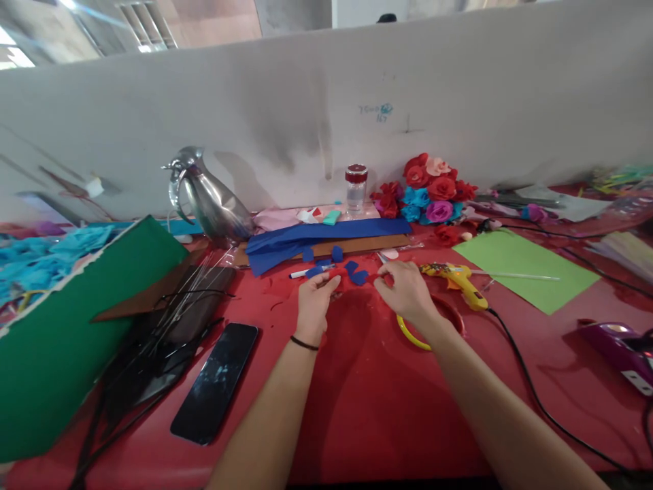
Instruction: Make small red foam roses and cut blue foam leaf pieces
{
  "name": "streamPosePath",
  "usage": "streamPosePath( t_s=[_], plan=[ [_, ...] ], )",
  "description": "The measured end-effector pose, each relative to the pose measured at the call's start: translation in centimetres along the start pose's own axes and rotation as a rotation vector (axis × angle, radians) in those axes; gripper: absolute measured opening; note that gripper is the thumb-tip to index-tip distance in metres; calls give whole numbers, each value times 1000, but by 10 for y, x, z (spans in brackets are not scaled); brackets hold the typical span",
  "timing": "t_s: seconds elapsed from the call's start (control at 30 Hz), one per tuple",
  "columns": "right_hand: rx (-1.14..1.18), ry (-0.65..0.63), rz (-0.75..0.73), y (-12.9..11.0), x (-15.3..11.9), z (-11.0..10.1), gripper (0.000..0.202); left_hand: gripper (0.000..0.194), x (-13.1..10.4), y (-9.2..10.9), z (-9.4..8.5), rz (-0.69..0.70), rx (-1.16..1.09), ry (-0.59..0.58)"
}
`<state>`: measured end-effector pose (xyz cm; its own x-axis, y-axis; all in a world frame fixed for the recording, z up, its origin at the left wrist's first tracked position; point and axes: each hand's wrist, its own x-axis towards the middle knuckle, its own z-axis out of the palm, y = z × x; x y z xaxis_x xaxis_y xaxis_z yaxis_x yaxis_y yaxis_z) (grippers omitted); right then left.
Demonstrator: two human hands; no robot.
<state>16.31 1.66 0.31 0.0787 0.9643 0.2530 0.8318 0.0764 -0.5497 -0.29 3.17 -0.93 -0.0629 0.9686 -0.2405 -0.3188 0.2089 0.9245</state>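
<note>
The hands face each other over the red surface [352, 401], with small blue pieces [360, 278] in the gap between their fingertips. The central pair lies right of the left hand [314, 299] and left of the right hand [407, 289], slanting from far left to near right; neither hand is clearly nearer. The left hand has thumb and forefinger brought close together, the right hand its fingers bunched toward the gap. Red paper by the left fingertips blends into the surface, so I cannot tell whether either hand grips anything. A pale pointed tip [381, 257] shows just beyond the right fingers. A pen [298, 275] lies crosswise just past the left hand, and a blue strip [326, 235] farther off. The glue gun [464, 282] lies right of the right hand, nozzle toward it.
</note>
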Motion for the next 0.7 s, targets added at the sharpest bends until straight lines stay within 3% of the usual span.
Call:
streamPosePath(
  t_s=[0.1,0.17,0.33,0.47,0.6,0.7],
  plan=[
    [544,-208,94,-4,-9,1,10,16,-3,-2,3,-37,53,-74],
    [712,-267,154,-3,-11,9,13,18,-6,-4,4,-70,97,-134],
    [680,-123,136,11,-11,30,16,21,-11,-5,7,-123,129,-210],
    [669,-56,143,13,-11,31,14,19,-13,-3,8,-138,122,-237],
    [761,-64,177,9,-11,27,16,17,-14,-2,9,-151,75,-327],
    [862,-119,176,9,-11,24,26,13,-14,-2,8,-159,35,-325]
  ],
)
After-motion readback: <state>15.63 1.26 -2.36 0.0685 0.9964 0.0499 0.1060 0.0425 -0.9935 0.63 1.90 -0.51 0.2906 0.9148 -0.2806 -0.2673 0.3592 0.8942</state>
